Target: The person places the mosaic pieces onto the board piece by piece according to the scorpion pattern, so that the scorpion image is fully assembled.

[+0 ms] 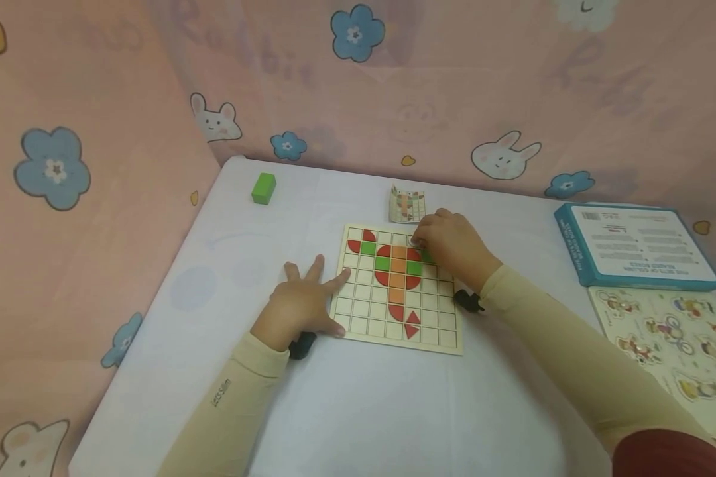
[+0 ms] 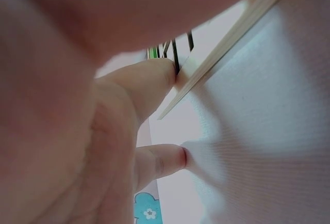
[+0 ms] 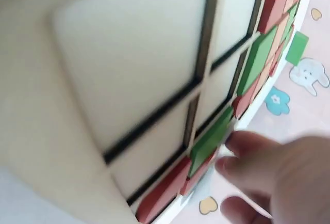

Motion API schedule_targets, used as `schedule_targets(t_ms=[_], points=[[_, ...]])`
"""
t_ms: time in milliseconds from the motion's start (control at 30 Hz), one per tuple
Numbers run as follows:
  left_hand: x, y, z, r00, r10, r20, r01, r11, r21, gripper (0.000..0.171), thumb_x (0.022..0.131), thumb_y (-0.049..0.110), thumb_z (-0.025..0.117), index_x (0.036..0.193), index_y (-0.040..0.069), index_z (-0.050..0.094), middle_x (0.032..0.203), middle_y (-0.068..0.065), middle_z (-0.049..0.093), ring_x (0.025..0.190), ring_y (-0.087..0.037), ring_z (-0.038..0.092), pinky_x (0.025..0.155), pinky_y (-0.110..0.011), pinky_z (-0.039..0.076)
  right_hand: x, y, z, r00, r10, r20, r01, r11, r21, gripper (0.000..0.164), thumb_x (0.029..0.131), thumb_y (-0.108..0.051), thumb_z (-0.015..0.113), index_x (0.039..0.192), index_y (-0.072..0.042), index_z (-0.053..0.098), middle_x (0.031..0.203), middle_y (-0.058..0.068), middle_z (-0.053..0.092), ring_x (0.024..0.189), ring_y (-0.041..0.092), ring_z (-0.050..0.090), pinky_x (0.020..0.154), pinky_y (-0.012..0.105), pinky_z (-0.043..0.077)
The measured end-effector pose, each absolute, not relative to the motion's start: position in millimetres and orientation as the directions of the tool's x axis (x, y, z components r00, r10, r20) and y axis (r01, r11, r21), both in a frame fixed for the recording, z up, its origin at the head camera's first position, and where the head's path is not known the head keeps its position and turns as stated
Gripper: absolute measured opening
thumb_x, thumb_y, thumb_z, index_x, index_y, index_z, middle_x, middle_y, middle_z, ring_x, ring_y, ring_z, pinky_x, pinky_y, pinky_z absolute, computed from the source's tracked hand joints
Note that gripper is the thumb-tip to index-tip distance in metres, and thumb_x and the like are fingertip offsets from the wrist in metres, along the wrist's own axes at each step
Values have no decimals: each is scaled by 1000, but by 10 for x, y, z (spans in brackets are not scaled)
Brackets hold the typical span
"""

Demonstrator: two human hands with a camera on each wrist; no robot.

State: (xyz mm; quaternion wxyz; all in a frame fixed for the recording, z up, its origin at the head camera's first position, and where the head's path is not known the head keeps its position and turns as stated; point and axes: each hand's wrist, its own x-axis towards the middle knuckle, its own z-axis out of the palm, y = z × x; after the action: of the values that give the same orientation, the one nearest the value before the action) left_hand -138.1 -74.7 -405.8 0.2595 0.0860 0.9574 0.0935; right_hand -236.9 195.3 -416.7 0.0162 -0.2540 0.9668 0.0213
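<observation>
A pale wooden grid board (image 1: 444, 338) lies on the white table, with red, green and orange pieces set in a pattern in its squares. My left hand (image 1: 301, 301) has its fingers spread at the board's left side, the thumb and index fingertips at the edge. Over the board's far edge, my right hand (image 1: 456, 245) pinches a small white piece (image 3: 228, 135) between thumb and finger, beside a green square (image 3: 211, 140). The right hand partly covers the pieces at the board's upper right. Just beyond the board is a small creased pattern card (image 1: 407, 205).
A green block (image 1: 264, 189) sits at the table's far left. To the right lie a blue-edged box (image 1: 644, 248) and a board with cartoon figures (image 1: 662, 331). A pink patterned cloth (image 1: 441, 86) rises behind the table and along its left side.
</observation>
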Motion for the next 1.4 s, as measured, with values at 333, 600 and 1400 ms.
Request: schedule_targets(t_ms=[333, 600, 1400], points=[[-1365, -720, -4057, -852, 214, -478, 117, 967, 225, 109, 67, 51, 89, 156, 43, 27, 170, -12, 7, 144, -58, 11, 89, -61, 51, -2365, 2000, -4149, -891, -431, -141, -429, 902, -47, 24, 93, -12, 69, 115, -18, 75, 122, 1, 70, 113, 27, 54, 97, 48, 46], [-1367, -714, -4074, -851, 218, -479, 117, 966, 232, 110, 67, 52, 89, 157, 44, 25, 170, -11, 6, 144, -57, 10, 88, -58, 52, -2024, 2253, -3847, -968, -227, -108, -207, 964, -165, 27, 98, -18, 61, 122, -9, 67, 123, 13, 68, 117, 35, 56, 103, 53, 47], [-1375, -757, -4058, -853, 231, -468, 131, 963, 238, 110, 67, 52, 89, 157, 42, 26, 169, -14, 7, 143, -59, 12, 88, -55, 53, -1313, 2963, -4178, -944, -13, -329, 89, 952, -292, 30, 94, -34, 68, 117, -14, 69, 106, 12, 68, 98, 31, 59, 78, 46, 50]])
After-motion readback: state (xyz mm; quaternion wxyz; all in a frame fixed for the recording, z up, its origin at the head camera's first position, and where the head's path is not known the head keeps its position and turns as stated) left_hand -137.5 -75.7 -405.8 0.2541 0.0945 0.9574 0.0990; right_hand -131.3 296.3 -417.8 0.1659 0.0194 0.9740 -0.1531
